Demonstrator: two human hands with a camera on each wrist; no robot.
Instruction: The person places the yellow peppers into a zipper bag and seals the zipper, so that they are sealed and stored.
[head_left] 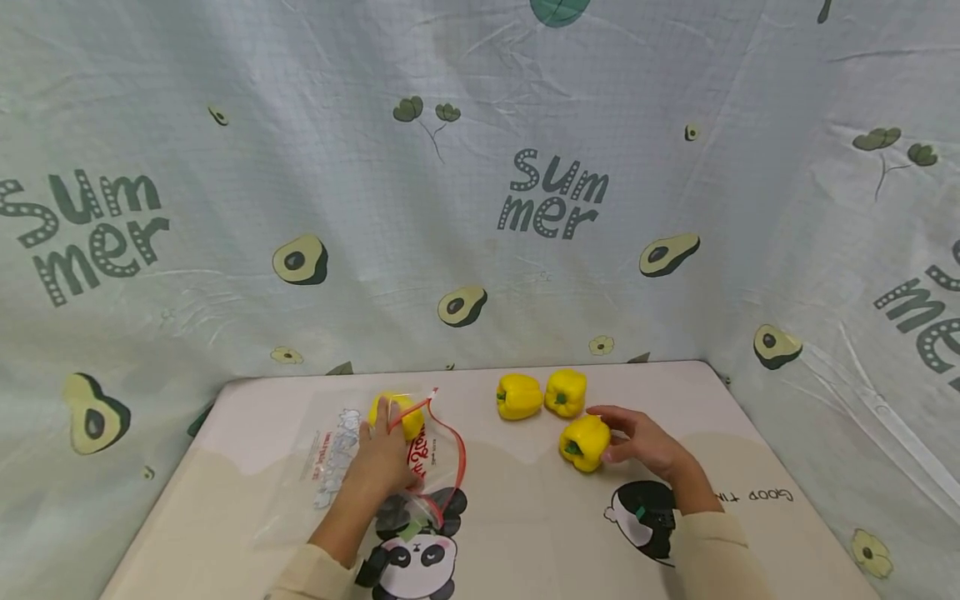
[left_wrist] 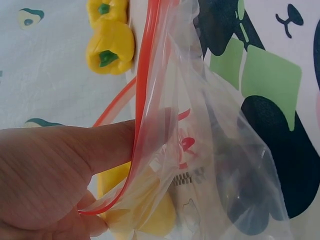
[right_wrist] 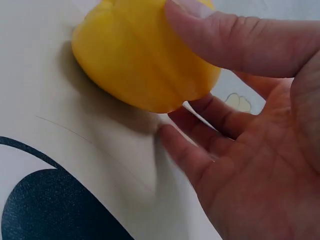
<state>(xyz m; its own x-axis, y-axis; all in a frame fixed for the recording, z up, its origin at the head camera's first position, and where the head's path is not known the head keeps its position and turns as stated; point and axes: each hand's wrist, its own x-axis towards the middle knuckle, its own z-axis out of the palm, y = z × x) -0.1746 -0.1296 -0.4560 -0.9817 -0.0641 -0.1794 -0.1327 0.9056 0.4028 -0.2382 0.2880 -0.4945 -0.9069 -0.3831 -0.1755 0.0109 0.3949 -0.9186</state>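
Note:
In the head view a clear zip bag (head_left: 341,467) with a red closure (head_left: 462,454) lies on the left of the table. One yellow bell pepper (head_left: 408,423) shows inside it. My left hand (head_left: 382,458) is at the bag's mouth, thumb and fingers spread apart against it. In the left wrist view the straight left thumb (left_wrist: 115,145) passes behind the red zip edge, seen through the plastic. My right hand (head_left: 645,446) holds another yellow bell pepper (head_left: 583,443), thumb on its near side and fingers around the far side, close over the table.
Two more yellow bell peppers, one on the left (head_left: 519,397) and one on the right (head_left: 566,392), sit side by side near the table's back edge. The pale table (head_left: 525,533) carries printed panda and cartoon figures. A patterned curtain (head_left: 480,208) hangs behind it.

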